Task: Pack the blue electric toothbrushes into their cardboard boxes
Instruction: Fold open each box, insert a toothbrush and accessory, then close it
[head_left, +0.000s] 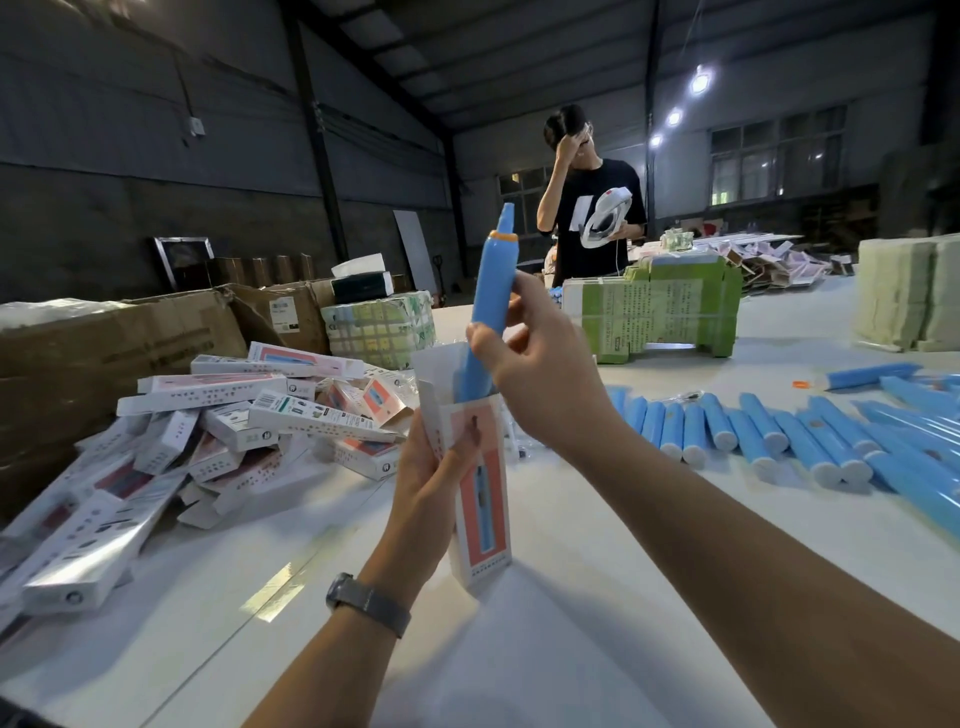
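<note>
The left hand (431, 467) grips the upright cardboard box (480, 488) above the surface's near middle, while the right hand (540, 358) pinches the blue toothbrush (491, 306), its base just inside the open mouth. Keep both axes aligned, flaps clear, and lower it straight without forcing.
</note>
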